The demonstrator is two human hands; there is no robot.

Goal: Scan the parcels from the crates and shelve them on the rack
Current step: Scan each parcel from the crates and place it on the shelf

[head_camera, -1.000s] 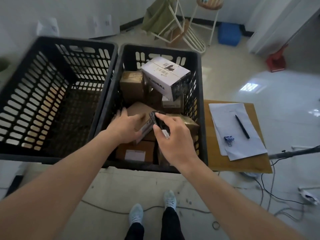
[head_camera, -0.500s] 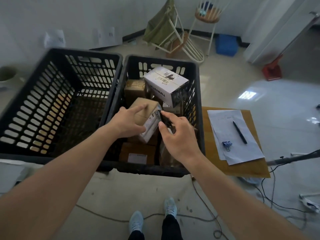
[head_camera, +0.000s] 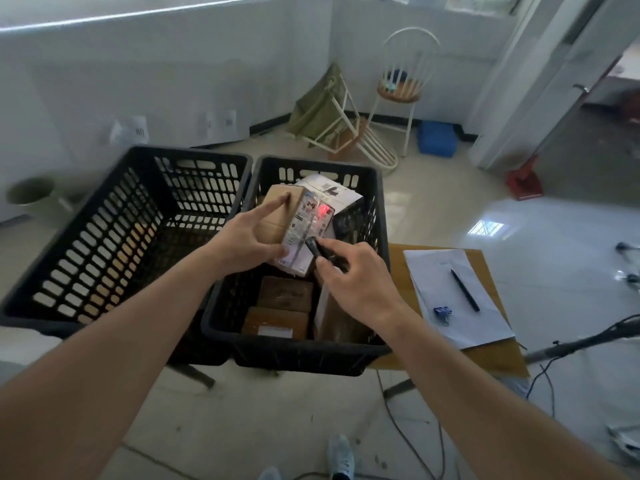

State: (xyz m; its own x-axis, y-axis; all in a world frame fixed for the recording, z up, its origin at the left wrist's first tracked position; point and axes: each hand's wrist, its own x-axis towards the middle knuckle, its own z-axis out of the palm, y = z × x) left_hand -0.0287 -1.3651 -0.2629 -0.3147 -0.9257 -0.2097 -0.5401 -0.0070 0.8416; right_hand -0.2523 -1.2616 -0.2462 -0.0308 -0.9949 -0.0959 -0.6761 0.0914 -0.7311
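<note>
A: Above the right crate point(head_camera: 298, 355), what is going on?

B: From the head camera, a person's left hand point(head_camera: 242, 242) holds a brown parcel point(head_camera: 280, 216) lifted over the crate, fingers wrapped around its brown side, forefinger stretched along the top. Its white label point(head_camera: 304, 230) faces the right hand point(head_camera: 356, 282).

A: And the right hand?

B: It is closed on a small black scanner point(head_camera: 317, 249), nose almost touching the label. A red glow point(head_camera: 323, 211) sits on the label's far end, so I judge the scan step is in hand.

A: What does the next move call for?

B: Probably lifting the parcel clear of the crate and carrying it to the rack. No rack shows in this view, so the person would have to turn to find it.

A: Any edges to mind?

B: The crate's far wall and right wall stand close around the parcel. A white box point(head_camera: 332, 194) lies just behind it, and more brown parcels point(head_camera: 284, 294) lie below it on the crate floor. Straight up looks open.

A: And beside the crate?

B: Touching its left side is a second black crate point(head_camera: 114, 237), empty as far as I can see. To its right a wooden board point(head_camera: 485, 351) carries papers point(head_camera: 446, 289), a pen point(head_camera: 465, 290) and a blue clip point(head_camera: 443, 311). Cables point(head_camera: 408, 427) trail on the floor in front of the crate, near the person's shoes: a tripping risk when turning.
</note>
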